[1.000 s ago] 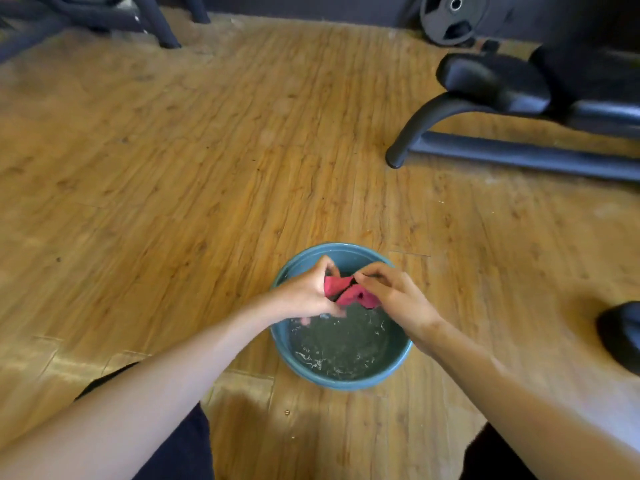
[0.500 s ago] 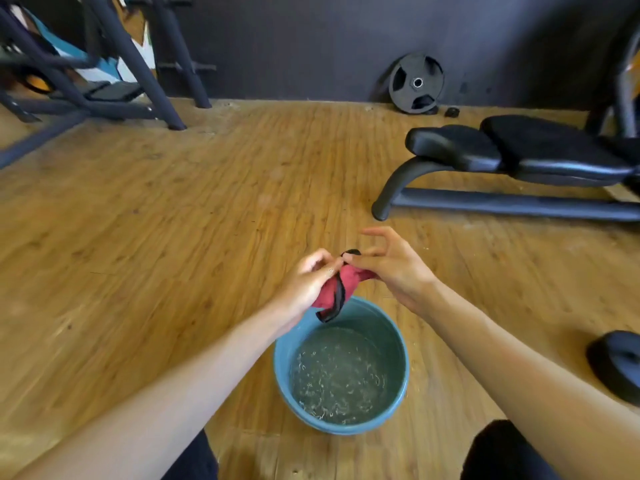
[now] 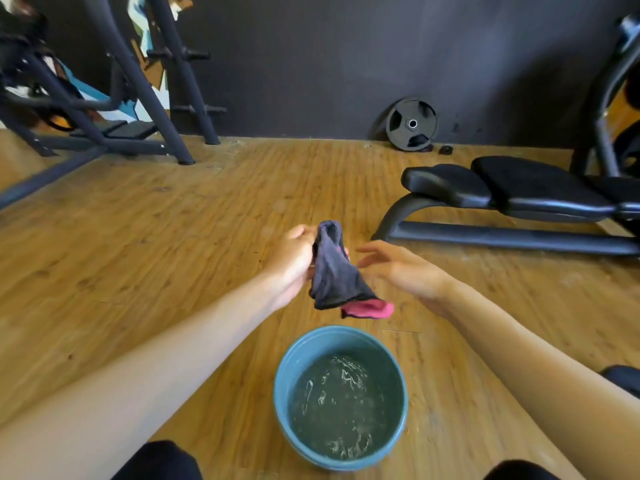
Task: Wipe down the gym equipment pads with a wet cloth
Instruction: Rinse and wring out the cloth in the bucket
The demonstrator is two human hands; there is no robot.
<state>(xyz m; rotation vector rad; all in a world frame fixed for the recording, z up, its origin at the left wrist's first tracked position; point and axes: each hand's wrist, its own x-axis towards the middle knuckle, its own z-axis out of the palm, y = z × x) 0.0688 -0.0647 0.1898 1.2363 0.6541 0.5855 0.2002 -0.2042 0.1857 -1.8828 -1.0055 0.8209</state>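
A wet cloth [image 3: 334, 271], dark grey with a pink corner, hangs above the floor beyond the blue bowl [image 3: 282, 400] of soapy water. My left hand [image 3: 294, 261] grips its upper part. Just to the right of the cloth, my right hand [image 3: 405, 268] is held with fingers spread, apart from the fabric. A black weight bench with two pads [image 3: 505, 188] stands on the floor at the right, farther back.
A black weight plate [image 3: 411, 123] leans on the dark back wall. Dark rack frames [image 3: 138, 109] stand at the back left. A dark rounded object [image 3: 623, 377] lies at the right edge. Wooden floor lies between me and the bench.
The cloth came up out of the bowl and now hangs from my left hand alone. My right hand let go of it and opened. The view tilted up.
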